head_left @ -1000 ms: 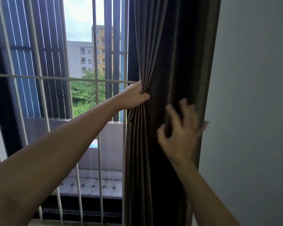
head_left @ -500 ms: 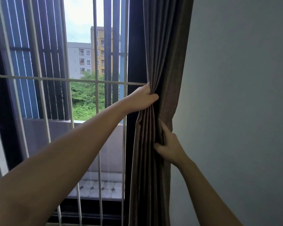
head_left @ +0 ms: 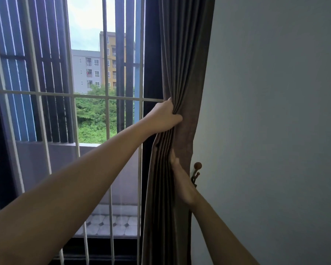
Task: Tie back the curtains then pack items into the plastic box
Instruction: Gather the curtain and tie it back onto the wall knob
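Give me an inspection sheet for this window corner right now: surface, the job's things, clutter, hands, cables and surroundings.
Surface: nothing seen; no table or floor inside the room in view.
Job's things: brown curtain gathered into folds against the wall; no tie-back cord and no plastic box in view.
Clutter: nothing seen.
Hands: left hand clenched on the bunched curtain folds; right hand lower down, fingers tucked behind the curtain edge, grip hidden.
Cables: nothing seen.
Surroundings: wall hook with a round knob just right of the curtain; window bars; balcony, trees and buildings outside.
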A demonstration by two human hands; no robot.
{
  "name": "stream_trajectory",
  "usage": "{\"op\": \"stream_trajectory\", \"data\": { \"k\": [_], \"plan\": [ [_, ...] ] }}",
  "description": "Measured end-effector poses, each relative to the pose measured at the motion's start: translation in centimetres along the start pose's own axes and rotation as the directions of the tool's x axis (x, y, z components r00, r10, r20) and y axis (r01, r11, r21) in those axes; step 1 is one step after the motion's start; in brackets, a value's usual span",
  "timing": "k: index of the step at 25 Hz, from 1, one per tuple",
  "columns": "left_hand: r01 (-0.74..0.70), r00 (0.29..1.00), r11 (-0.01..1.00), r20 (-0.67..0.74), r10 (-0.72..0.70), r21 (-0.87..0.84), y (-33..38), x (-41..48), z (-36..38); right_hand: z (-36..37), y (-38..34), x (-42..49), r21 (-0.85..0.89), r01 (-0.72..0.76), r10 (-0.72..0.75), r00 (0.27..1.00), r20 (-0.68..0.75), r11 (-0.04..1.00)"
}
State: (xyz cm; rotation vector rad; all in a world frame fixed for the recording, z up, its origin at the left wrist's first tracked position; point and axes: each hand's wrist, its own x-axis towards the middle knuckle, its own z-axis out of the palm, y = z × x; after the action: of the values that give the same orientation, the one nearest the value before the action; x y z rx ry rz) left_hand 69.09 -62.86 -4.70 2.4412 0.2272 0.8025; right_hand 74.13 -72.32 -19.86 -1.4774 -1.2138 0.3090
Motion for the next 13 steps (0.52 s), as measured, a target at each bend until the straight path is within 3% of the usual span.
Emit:
{"op": "stream_trajectory", "data": {
  "k": [4,6,9,13],
  "plan": [
    [0.025,0.988,0.961,0.154,0.018,-0.274,0.5,-1.0,-1.7,-0.9,-1.7,3.4,-0.019,-0.059,0.049,0.933,-0.355,0.998],
    [0.029,0.996,0.944,0.088,0.000,-0.328,0.4,-1.3,-1.6,-1.8,-2.7,5.3,0.038,-0.079,0.088,0.894,-0.440,0.996],
    [0.077,0.995,0.894,-0.029,-0.099,-0.441,-0.7,-1.0,-1.3,-3.3,-3.5,6.8,0.138,0.013,0.051,0.895,-0.444,0.990],
    [0.154,0.984,0.830,0.012,-0.175,-0.536,-1.4,-0.8,-2.0,-4.7,-4.8,7.6,0.301,0.044,0.060,0.943,-0.326,0.952]
  ]
}}
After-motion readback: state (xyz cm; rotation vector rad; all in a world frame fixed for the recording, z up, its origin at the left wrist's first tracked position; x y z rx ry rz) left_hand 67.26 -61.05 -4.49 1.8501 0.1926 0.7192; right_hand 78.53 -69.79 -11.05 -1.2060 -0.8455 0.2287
